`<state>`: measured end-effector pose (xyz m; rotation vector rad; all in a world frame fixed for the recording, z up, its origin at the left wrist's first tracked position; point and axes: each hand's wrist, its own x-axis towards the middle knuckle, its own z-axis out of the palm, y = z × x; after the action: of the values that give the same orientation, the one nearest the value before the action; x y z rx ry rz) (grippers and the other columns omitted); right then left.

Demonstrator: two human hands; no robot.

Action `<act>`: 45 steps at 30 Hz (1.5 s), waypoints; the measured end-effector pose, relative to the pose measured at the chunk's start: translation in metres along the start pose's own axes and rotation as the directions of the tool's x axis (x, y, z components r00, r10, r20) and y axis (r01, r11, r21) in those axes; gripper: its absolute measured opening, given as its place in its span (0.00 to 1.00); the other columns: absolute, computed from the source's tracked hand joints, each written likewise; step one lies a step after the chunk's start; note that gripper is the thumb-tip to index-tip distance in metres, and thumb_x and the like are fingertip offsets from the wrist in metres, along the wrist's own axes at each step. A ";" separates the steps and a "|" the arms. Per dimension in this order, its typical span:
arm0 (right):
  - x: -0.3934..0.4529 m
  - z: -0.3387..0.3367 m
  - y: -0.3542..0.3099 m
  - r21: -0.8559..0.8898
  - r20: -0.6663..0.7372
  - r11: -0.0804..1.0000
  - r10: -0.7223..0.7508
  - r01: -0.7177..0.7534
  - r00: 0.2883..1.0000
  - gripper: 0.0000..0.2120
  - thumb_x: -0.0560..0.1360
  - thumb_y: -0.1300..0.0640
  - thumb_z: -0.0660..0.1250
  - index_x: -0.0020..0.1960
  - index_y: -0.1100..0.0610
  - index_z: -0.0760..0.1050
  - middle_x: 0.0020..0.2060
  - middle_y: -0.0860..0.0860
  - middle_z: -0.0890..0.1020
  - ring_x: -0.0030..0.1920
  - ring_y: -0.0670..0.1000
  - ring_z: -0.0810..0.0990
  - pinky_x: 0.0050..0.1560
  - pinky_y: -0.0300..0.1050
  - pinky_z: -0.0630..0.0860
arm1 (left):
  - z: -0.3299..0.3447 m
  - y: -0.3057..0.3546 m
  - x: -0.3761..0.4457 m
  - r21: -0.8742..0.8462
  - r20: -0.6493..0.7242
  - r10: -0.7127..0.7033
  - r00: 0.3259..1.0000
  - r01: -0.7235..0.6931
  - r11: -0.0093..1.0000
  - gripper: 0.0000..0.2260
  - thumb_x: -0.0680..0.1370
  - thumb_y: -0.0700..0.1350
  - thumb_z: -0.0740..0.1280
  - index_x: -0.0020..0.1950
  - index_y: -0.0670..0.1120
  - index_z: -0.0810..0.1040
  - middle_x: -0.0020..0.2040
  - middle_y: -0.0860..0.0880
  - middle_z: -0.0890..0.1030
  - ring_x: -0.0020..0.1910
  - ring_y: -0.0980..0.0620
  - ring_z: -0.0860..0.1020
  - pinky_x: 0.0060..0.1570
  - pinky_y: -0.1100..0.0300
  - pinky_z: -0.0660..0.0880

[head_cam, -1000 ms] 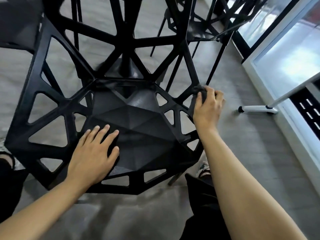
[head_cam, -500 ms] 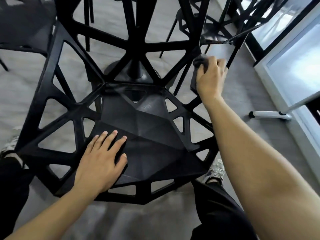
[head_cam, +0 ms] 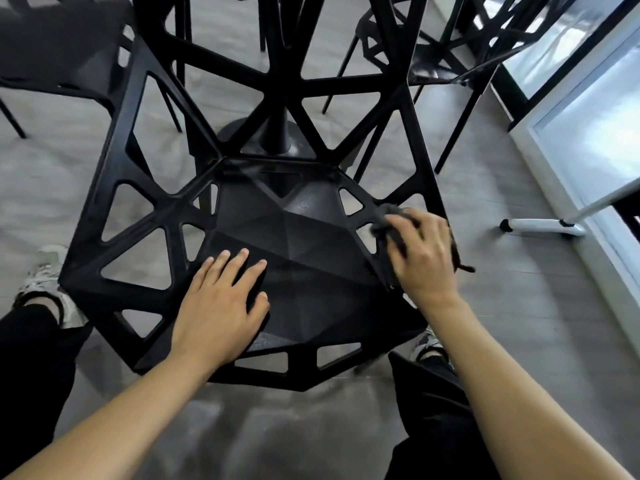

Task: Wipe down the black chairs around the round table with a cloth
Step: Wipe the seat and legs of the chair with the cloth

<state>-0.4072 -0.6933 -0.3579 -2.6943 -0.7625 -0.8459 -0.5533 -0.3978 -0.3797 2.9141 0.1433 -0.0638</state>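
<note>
Head view: left hand (head_cam: 221,306) flat, fingers straight, pressing on black chair (head_cam: 304,271) seat. Right hand (head_cam: 422,251) curled around dark cloth (head_cam: 388,220), on seat's right edge.

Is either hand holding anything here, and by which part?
The right hand grips a bunched dark cloth on the chair frame; which part cannot be told. The left hand rests flat on the seat.
</note>
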 end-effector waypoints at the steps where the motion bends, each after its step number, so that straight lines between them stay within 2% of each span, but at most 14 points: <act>1: 0.006 0.014 -0.005 0.054 0.077 0.996 -0.069 0.065 0.995 0.14 0.77 0.59 0.70 0.62 0.59 0.80 0.58 0.58 0.78 0.58 0.61 0.75 0.61 0.57 0.73 | 0.000 -0.001 0.000 0.000 0.001 0.003 1.000 -0.003 1.000 0.27 0.79 0.59 0.50 0.77 0.54 0.68 0.78 0.48 0.67 0.78 0.46 0.61 0.79 0.48 0.54; 4: 0.030 0.060 -0.014 0.068 0.201 0.997 -0.046 0.033 0.979 0.13 0.75 0.59 0.71 0.59 0.57 0.80 0.55 0.57 0.77 0.55 0.60 0.75 0.58 0.56 0.73 | 0.002 -0.001 0.000 -0.001 -0.001 0.004 1.000 -0.004 1.000 0.27 0.80 0.58 0.51 0.77 0.54 0.67 0.78 0.48 0.66 0.79 0.46 0.60 0.79 0.48 0.54; 8: 0.079 0.110 -0.026 -0.072 0.200 0.996 0.068 -0.054 0.978 0.12 0.75 0.60 0.70 0.58 0.59 0.79 0.56 0.59 0.77 0.55 0.63 0.76 0.57 0.58 0.73 | 0.002 0.001 -0.002 -0.010 -0.004 0.005 1.000 -0.005 1.000 0.27 0.79 0.58 0.52 0.77 0.54 0.68 0.78 0.48 0.66 0.79 0.46 0.61 0.79 0.49 0.54; 14: 0.144 0.148 -0.048 -0.041 0.213 0.966 0.259 -0.256 0.942 0.13 0.78 0.56 0.66 0.61 0.59 0.76 0.59 0.61 0.75 0.57 0.65 0.72 0.59 0.59 0.71 | 0.004 -0.001 0.003 -0.004 -0.022 -0.004 1.000 0.004 1.000 0.26 0.79 0.57 0.54 0.77 0.54 0.69 0.78 0.49 0.66 0.79 0.47 0.60 0.79 0.51 0.53; 18: 0.136 0.139 -0.037 0.001 0.245 0.975 0.216 -0.224 0.945 0.18 0.78 0.50 0.64 0.64 0.58 0.73 0.57 0.62 0.74 0.55 0.67 0.74 0.55 0.60 0.74 | 0.004 0.000 0.000 -0.030 -0.027 -0.020 0.999 0.019 0.999 0.26 0.79 0.57 0.55 0.76 0.53 0.69 0.78 0.48 0.66 0.79 0.47 0.60 0.79 0.50 0.53; 23: 0.156 0.136 -0.020 -0.041 0.295 0.800 0.583 -0.599 0.757 0.23 0.79 0.46 0.62 0.66 0.63 0.68 0.61 0.64 0.74 0.60 0.67 0.76 0.54 0.55 0.72 | 0.004 0.002 0.004 -0.040 -0.056 -0.017 0.998 0.015 0.999 0.26 0.79 0.56 0.56 0.76 0.52 0.70 0.78 0.47 0.67 0.78 0.46 0.61 0.79 0.50 0.53; 26: 0.142 0.136 -0.046 -0.040 0.239 0.878 0.472 -0.477 0.849 0.23 0.78 0.50 0.62 0.67 0.63 0.70 0.61 0.63 0.74 0.61 0.65 0.73 0.62 0.57 0.70 | 0.006 0.002 0.005 -0.063 -0.078 -0.004 0.997 -0.001 0.998 0.25 0.79 0.55 0.56 0.75 0.49 0.71 0.77 0.46 0.68 0.78 0.45 0.62 0.79 0.49 0.54; 29: 0.107 0.135 -0.083 0.115 0.285 0.960 0.214 -0.255 0.934 0.19 0.75 0.50 0.61 0.61 0.60 0.76 0.56 0.61 0.77 0.57 0.65 0.74 0.58 0.58 0.71 | 0.009 0.000 0.003 -0.104 -0.113 -0.017 0.993 0.005 0.995 0.25 0.79 0.52 0.57 0.73 0.44 0.72 0.76 0.45 0.70 0.77 0.45 0.64 0.78 0.49 0.56; 32: 0.082 0.128 -0.148 0.348 0.334 0.912 0.097 -0.219 0.937 0.16 0.74 0.51 0.64 0.58 0.58 0.78 0.54 0.57 0.79 0.55 0.61 0.75 0.60 0.54 0.70 | 0.009 -0.001 0.004 -0.260 -0.186 -0.041 0.982 -0.009 0.966 0.21 0.78 0.45 0.57 0.69 0.40 0.74 0.71 0.43 0.73 0.72 0.43 0.69 0.74 0.48 0.64; 35: 0.063 0.111 -0.206 0.533 0.374 0.816 0.009 -0.223 0.927 0.15 0.74 0.54 0.67 0.58 0.58 0.79 0.54 0.55 0.79 0.56 0.57 0.75 0.61 0.45 0.67 | -0.003 -0.016 0.001 -0.569 -0.288 -0.201 0.936 0.002 0.822 0.15 0.74 0.34 0.57 0.58 0.40 0.76 0.59 0.44 0.75 0.58 0.43 0.74 0.60 0.49 0.72; 37: 0.046 0.091 -0.225 0.581 0.384 0.786 -0.036 -0.211 0.923 0.15 0.75 0.56 0.69 0.60 0.57 0.79 0.56 0.54 0.78 0.56 0.56 0.75 0.61 0.42 0.66 | -0.018 -0.034 -0.007 -0.557 -0.407 -0.264 0.875 -0.009 0.830 0.15 0.72 0.30 0.56 0.54 0.40 0.76 0.54 0.43 0.76 0.54 0.43 0.74 0.57 0.50 0.72; 39: 0.026 0.068 -0.229 0.585 0.391 0.790 -0.078 -0.183 0.917 0.15 0.76 0.56 0.69 0.62 0.56 0.78 0.58 0.53 0.78 0.58 0.55 0.74 0.62 0.42 0.66 | -0.032 -0.057 -0.013 -0.394 -0.520 -0.252 0.817 0.033 0.919 0.17 0.70 0.29 0.57 0.55 0.40 0.76 0.58 0.41 0.77 0.58 0.41 0.74 0.60 0.49 0.71; 42: -0.011 0.029 -0.205 0.504 0.385 0.837 0.005 -0.214 0.923 0.14 0.77 0.55 0.67 0.63 0.54 0.78 0.59 0.52 0.77 0.58 0.54 0.73 0.62 0.43 0.67 | -0.052 -0.089 -0.021 -0.144 -0.575 -0.237 0.783 0.188 0.972 0.23 0.71 0.30 0.57 0.64 0.43 0.75 0.69 0.40 0.71 0.67 0.39 0.71 0.66 0.47 0.66; 45: -0.051 -0.002 -0.150 0.322 0.280 0.882 0.260 -0.345 0.924 0.15 0.77 0.54 0.65 0.62 0.55 0.78 0.59 0.54 0.77 0.60 0.57 0.74 0.64 0.48 0.70 | -0.064 -0.111 -0.020 -0.253 -0.482 -0.328 0.813 0.229 0.940 0.25 0.78 0.32 0.57 0.75 0.45 0.67 0.73 0.40 0.68 0.70 0.40 0.69 0.69 0.50 0.64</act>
<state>-0.5239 -0.5882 -0.3787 -2.4967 -0.4581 -0.2844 -0.5826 -0.2777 -0.3402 2.6240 0.6324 0.6614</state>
